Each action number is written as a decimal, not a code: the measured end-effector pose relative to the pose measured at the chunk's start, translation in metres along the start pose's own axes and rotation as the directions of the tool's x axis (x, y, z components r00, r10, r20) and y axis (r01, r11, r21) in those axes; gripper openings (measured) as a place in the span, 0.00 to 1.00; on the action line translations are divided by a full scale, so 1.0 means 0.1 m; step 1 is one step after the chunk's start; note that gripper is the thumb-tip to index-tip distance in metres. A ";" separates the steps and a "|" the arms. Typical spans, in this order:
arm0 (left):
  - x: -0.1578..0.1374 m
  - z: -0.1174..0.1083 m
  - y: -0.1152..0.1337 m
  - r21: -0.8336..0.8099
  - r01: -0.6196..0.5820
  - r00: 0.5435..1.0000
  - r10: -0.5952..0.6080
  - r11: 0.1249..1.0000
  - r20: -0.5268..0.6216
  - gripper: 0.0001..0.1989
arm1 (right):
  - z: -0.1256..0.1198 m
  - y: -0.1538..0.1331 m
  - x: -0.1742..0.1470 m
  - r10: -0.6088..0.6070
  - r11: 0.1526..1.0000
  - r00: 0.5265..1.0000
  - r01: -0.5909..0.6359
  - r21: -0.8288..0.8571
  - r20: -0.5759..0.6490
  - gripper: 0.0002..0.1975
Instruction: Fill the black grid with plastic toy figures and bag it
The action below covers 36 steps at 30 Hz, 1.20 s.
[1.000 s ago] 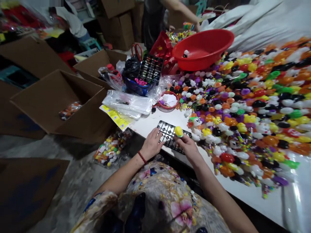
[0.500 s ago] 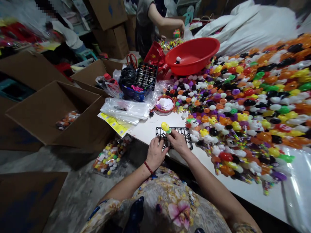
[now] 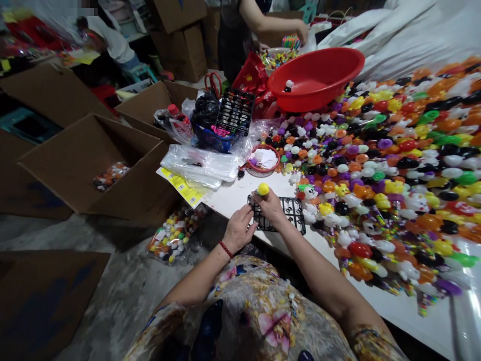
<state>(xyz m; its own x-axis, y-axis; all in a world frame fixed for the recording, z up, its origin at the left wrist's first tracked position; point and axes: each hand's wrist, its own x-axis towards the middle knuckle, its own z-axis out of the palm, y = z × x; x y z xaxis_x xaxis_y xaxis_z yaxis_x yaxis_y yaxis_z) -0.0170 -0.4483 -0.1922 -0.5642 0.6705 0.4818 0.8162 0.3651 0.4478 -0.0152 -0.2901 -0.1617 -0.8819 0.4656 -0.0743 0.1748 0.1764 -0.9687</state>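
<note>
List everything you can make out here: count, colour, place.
Table: one, white, centre to right
Yellow-topped piece: one, yellow, above the near rack
Near rack: one, black, on the table
Far rack: one, black, on the blue basket
Blue basket: one, blue, beyond the clear bags
Clear bags: stacked, uncountable, table's left
Yellow sheet: one, yellow, beneath them
Small basket: one, red, mid-table
Basin: one, red, far side
Small toys: uncountable, multicoloured, table's right
Boxes: several, brown, left and back
Other people: at least two, background
Background clutter: blurred, upper left
Bracelet: one, dark red, left wrist
Left hand: one, bare, near rack's left end
Right hand: one, bare, holding the yellow-topped piece
</note>
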 end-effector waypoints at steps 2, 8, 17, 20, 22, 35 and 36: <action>0.00 0.01 0.01 -0.001 0.020 1.000 -0.020 1.000 0.011 0.16 | 0.01 -0.04 0.03 -0.001 0.996 1.000 0.001 -0.090 -0.006 0.12; 0.00 -0.01 0.03 0.000 0.018 1.000 -0.018 1.000 -0.011 0.16 | -0.05 -0.17 0.02 -0.033 0.895 0.997 0.060 -0.442 0.068 0.03; 0.00 0.01 0.07 -0.051 0.050 0.998 -0.052 0.997 -0.035 0.14 | -0.07 -0.40 0.18 0.027 0.796 0.976 0.109 -0.595 0.214 0.05; 0.07 -0.04 0.03 -0.166 0.142 0.979 -0.163 0.976 -0.123 0.13 | -0.05 -0.37 0.13 0.021 0.840 0.983 0.083 -0.535 0.185 0.04; 0.17 -0.08 -0.05 -0.243 0.242 0.941 -0.289 0.939 -0.177 0.15 | -0.02 -0.32 0.07 -0.011 0.867 0.985 0.095 -0.488 0.173 0.02; 0.70 -0.16 -0.39 -0.236 0.136 0.983 -0.161 0.962 -0.091 0.18 | 0.06 -0.21 0.02 -0.120 0.818 0.964 0.230 -0.527 0.235 0.08; 0.71 -0.17 -0.38 -0.240 0.130 0.985 -0.153 0.962 -0.079 0.18 | 0.06 -0.19 0.01 -0.123 0.818 0.965 0.232 -0.526 0.233 0.09</action>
<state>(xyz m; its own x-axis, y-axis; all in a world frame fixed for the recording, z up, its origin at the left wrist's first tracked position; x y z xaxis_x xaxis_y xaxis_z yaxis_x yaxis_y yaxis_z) -0.0907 -0.4253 -0.1624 -0.6901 0.5541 0.4655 0.6822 0.2836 0.6739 -0.0226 -0.2983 -0.1447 -0.9744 0.2249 -0.0077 0.1689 0.7086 -0.6851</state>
